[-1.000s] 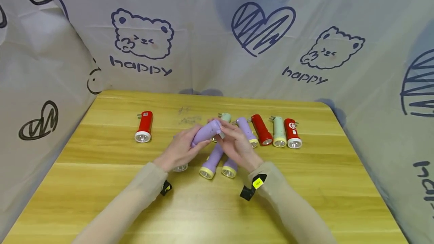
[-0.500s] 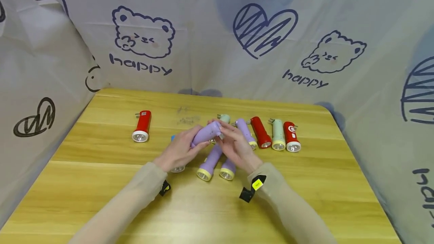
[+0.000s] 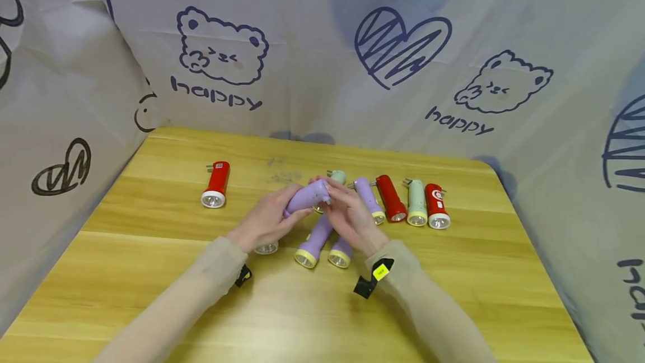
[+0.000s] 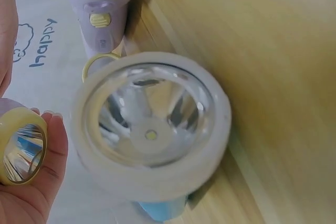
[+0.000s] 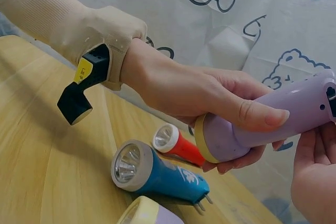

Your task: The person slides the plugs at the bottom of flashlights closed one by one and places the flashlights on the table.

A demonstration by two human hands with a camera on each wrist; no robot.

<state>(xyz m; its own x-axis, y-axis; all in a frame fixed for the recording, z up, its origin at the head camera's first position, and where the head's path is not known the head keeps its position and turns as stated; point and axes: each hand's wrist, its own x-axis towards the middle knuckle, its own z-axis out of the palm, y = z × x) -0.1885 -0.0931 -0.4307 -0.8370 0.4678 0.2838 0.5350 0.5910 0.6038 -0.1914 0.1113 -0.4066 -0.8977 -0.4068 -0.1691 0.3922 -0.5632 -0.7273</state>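
My left hand (image 3: 267, 214) grips a purple flashlight (image 3: 306, 196), its thumb along the body near the yellow-rimmed head. At the other end, my right hand (image 3: 353, 214) holds the tail with curled fingers. Metal prongs show in a dark slot in the tail (image 5: 332, 98) in the right wrist view. Below the hands on the table lie two purple flashlights (image 3: 308, 251) with yellow rims. A blue flashlight (image 5: 168, 178) with a white rim lies under my left hand; from the head only its lens end shows.
A red flashlight (image 3: 216, 184) lies alone at the left of the wooden table (image 3: 282, 318). Behind and right of my hands is a row with purple, red (image 3: 390, 198) and green (image 3: 416, 201) flashlights. Drawn-on cloth (image 3: 312, 71) hangs around the table.
Both hands keep nearly the same place on the purple flashlight. The pale plug at its tail sticks out less than before. The head view has shifted slightly.
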